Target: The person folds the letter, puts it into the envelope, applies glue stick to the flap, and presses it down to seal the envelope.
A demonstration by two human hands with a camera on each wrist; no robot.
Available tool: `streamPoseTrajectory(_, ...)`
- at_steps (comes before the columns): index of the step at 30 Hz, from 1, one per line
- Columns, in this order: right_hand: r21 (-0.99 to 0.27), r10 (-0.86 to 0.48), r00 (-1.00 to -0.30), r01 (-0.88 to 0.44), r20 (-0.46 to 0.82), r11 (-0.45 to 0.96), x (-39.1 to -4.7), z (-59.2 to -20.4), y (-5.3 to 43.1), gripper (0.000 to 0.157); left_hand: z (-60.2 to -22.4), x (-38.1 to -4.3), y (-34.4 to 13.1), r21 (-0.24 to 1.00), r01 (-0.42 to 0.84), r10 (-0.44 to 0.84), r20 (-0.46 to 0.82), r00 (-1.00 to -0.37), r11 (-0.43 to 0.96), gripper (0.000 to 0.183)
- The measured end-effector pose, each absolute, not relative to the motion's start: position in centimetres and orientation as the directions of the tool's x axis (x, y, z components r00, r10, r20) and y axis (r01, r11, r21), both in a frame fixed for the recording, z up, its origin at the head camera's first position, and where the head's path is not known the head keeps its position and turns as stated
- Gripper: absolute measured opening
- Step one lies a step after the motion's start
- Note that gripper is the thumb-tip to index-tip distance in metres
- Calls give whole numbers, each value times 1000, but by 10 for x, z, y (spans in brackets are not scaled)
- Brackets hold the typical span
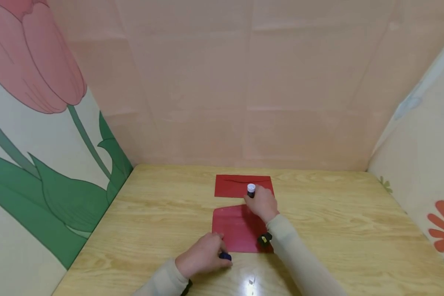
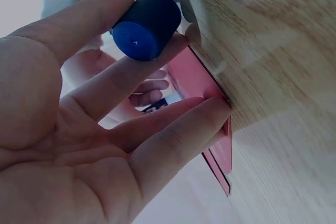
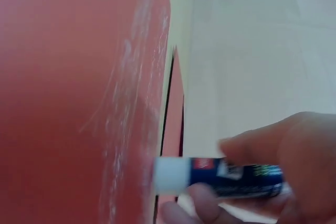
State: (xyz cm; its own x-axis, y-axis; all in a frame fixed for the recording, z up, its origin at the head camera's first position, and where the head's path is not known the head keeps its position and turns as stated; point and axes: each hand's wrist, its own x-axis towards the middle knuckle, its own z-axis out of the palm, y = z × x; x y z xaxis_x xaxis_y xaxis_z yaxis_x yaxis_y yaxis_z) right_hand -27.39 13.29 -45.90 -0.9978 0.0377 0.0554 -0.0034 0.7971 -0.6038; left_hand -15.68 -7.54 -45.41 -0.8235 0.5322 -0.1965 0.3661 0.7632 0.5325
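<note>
An opened red envelope (image 1: 233, 230) lies on the table with its flap toward the far side. My right hand (image 1: 262, 203) grips a dark glue stick (image 3: 239, 177) above that flap. In the right wrist view its white end is right at the flap's edge, beside whitish glue streaks (image 3: 123, 98). My left hand (image 1: 203, 255) is at the envelope's near left corner. Its thumb and index finger pinch a dark blue cap (image 2: 147, 27), while other fingertips (image 2: 218, 106) rest at the envelope's edge.
Beyond the opened envelope lies a second red envelope (image 1: 227, 187), its flap folded down. Both are on a wood-grain table (image 1: 163, 213). A plain pinkish backdrop (image 1: 244, 102) stands behind, with a tulip-printed panel (image 1: 40, 144) at left and a flowered panel (image 1: 422, 176) at right.
</note>
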Motion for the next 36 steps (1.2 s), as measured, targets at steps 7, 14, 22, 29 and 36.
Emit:
streamPoseTrajectory(7,-664,-63,-996,-90,65,742,-275,-463,129,30,-455,-157,-75,525,370,531,-194,-825,766,23)
streamPoseTrajectory(14,-580,-35,-998,-56,47,813,-273,-459,128,31,-453,-159,-73,528,371,531,-188,-826,764,22)
streamPoseTrajectory(22,-496,4,-1000,0,8,868,-269,-456,144,30,-453,-155,-75,498,396,534,-169,-828,772,22)
streamPoseTrajectory(29,-430,12,-1000,2,21,903,-262,-449,155,25,-454,-155,-75,506,400,540,-161,-826,764,23)
streamPoseTrajectory(36,-517,-81,-995,-99,58,850,-263,-457,155,31,-455,-156,-75,488,412,541,-155,-827,769,23)
